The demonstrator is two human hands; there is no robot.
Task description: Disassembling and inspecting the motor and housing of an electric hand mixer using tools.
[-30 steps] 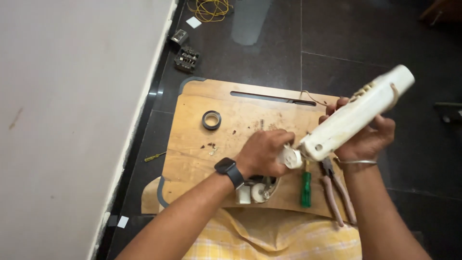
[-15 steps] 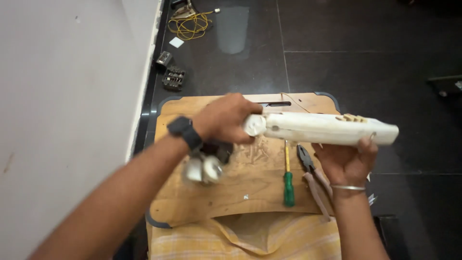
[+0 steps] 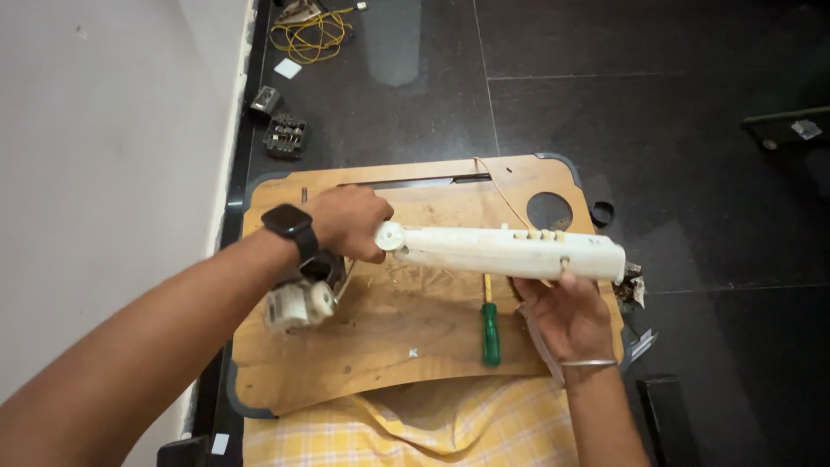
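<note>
Looking down from head height over a lap covered in yellow checked cloth (image 3: 450, 428) at 6 o'clock. Resting across it, a wooden lap board (image 3: 380, 346) with a round hole at its 1 o'clock corner. Lying on the board at 5 o'clock of centre, a green-handled screwdriver (image 3: 490, 331), tip pointing away. Cupping from below at 4 o'clock, the right hand (image 3: 562, 316), palm up and fingers curled under a long white plastic housing (image 3: 506, 251) held level above the board. Closing round the housing's round left end at 10 o'clock, the left hand (image 3: 350, 223), fingers wrapped, a black watch (image 3: 290, 227) on its wrist. Sitting under the left forearm at 8 o'clock, a small white part (image 3: 298, 304). Lying farther off on the dark floor at 11 o'clock, a small black component (image 3: 285, 136) and a coil of yellow wire (image 3: 316, 35).
</note>
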